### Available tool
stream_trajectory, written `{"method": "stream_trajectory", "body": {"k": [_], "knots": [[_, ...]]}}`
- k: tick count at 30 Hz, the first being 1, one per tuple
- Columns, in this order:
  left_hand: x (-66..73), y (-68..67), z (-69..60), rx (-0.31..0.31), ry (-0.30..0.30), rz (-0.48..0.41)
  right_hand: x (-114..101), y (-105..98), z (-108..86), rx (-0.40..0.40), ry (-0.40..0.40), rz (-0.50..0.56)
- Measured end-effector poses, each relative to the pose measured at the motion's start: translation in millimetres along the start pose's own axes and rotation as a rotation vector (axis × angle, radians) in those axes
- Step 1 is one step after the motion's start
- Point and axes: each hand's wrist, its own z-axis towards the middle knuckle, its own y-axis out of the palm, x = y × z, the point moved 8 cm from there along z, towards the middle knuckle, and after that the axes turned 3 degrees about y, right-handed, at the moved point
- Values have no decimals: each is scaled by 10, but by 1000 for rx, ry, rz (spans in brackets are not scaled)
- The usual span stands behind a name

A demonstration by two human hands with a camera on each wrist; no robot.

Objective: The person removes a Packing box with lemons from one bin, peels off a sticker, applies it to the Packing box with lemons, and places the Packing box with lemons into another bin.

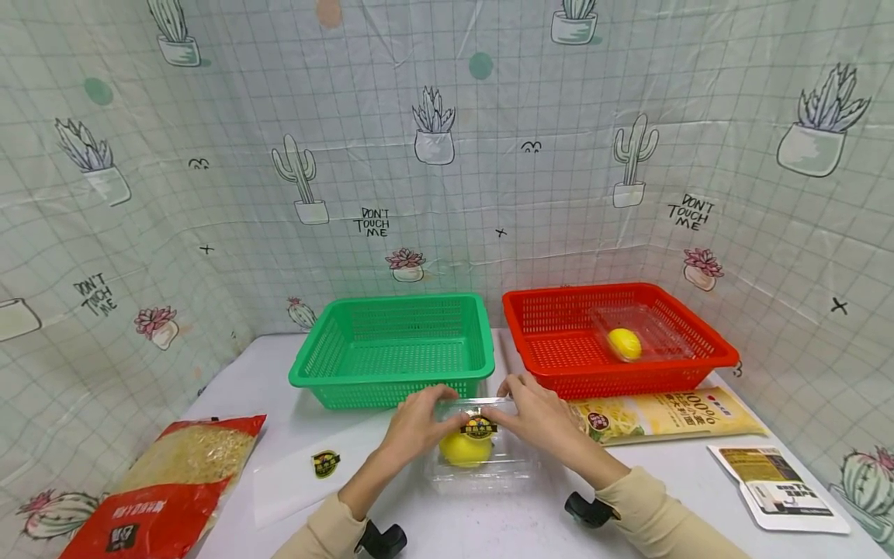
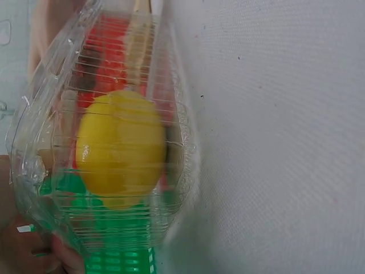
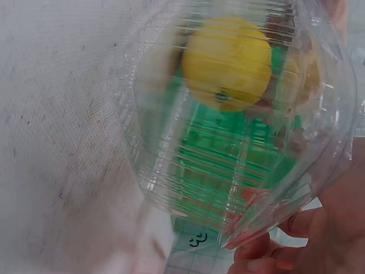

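Note:
A clear plastic clamshell box [image 1: 515, 464] stands on the white table in front of me, with a yellow lemon [image 1: 462, 450] inside. The lemon [image 2: 121, 149] shows through the ribbed plastic in the left wrist view, and the same lemon [image 3: 227, 64] in the right wrist view. On the lid is a dark and gold round sticker [image 1: 478, 427]. My left hand [image 1: 417, 423] grips the box's far left part, thumb on the lid by the sticker. From the other side my right hand [image 1: 541, 417] holds the far right part, fingers over the edge. The lid looks closed.
Behind the box stand a green basket [image 1: 405, 384] and a red basket [image 1: 628, 382]; the red one holds another clear box with a lemon [image 1: 625, 344]. A yellow noodle bag [image 1: 670, 415] and a flat packet [image 1: 782, 489] lie right. Left are a sticker sheet [image 1: 289, 481] and a red bag [image 1: 164, 497].

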Motion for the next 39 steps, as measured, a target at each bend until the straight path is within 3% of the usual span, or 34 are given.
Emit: {"method": "stream_trajectory", "body": {"k": [9, 15, 20, 24, 31, 39], "knots": [[-3, -30, -62, 46, 37, -17, 24, -66, -77, -11, -25, 7], [-37, -119, -205, 61, 32, -11, 78, -133, -227, -60, -7, -20], [-99, -211, -311, 24, 17, -33, 138, -230, -358, -105, 32, -14], [-180, -255, -326, -24, -4, -75, 141, -302, -470, -136, 13, -22], [-303, -193, -314, -126, -104, -311, 118, -240, -688, -300, -15, 52], [-356, -143, -251, -146, -151, -385, 81, -253, -748, -267, -115, 0]]}}
